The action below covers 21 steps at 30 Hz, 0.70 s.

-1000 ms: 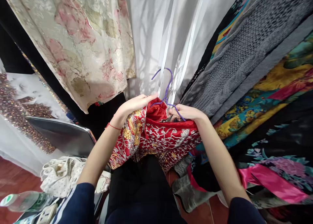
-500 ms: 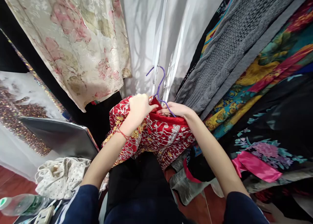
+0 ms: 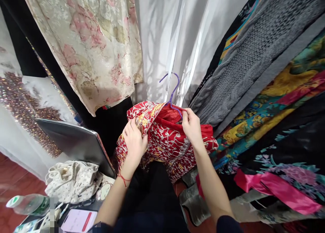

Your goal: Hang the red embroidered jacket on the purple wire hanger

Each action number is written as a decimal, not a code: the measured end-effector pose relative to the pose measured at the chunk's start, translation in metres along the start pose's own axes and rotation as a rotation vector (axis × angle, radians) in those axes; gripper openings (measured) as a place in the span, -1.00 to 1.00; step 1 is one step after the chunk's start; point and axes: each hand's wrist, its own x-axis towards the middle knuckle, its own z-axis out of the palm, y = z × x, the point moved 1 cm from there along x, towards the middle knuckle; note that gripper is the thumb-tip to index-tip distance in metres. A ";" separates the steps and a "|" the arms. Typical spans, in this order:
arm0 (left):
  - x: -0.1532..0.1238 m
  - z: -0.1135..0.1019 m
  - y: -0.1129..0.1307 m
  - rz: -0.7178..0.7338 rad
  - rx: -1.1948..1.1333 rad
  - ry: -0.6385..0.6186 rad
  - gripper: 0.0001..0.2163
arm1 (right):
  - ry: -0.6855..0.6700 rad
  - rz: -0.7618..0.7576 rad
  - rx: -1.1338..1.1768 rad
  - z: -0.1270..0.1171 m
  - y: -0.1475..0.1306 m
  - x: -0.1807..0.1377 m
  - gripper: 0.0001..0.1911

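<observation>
A red garment (image 3: 167, 138) with silver and gold embroidery lies across the lap, its neck opening facing up and its red lining showing. Out of that opening rises the hook of a purple hanger (image 3: 175, 87); the rest of the hanger is mostly hidden in the cloth. My left hand (image 3: 134, 140), with a red string on the wrist, is closed on the embroidered fabric at the left of the opening. At the right of the opening, my right hand (image 3: 192, 126) pinches the red edge beside the hanger's arm.
A floral cream garment (image 3: 91, 46) hangs at the left, a grey knit (image 3: 248, 57) at the right. Left of the lap are a dark laptop-like panel (image 3: 73, 141), a dotted white cloth (image 3: 72, 180), a plastic bottle (image 3: 29, 205) and a phone (image 3: 79, 220).
My left hand has moved down and left along the garment. My right hand has come out of the neck opening onto its edge. The view has shifted, and a phone has come into sight.
</observation>
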 end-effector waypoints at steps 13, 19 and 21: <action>0.091 0.009 -0.068 -0.131 -0.001 0.170 -0.79 | -0.128 0.031 0.214 0.011 0.016 0.010 -0.66; 0.148 -0.003 -0.072 0.154 0.040 -0.006 -0.75 | -0.204 -0.005 0.231 0.005 0.019 0.012 -0.61; 0.154 -0.004 -0.072 0.189 0.070 -0.055 -0.74 | -0.239 -0.028 0.240 0.003 0.019 0.014 -0.60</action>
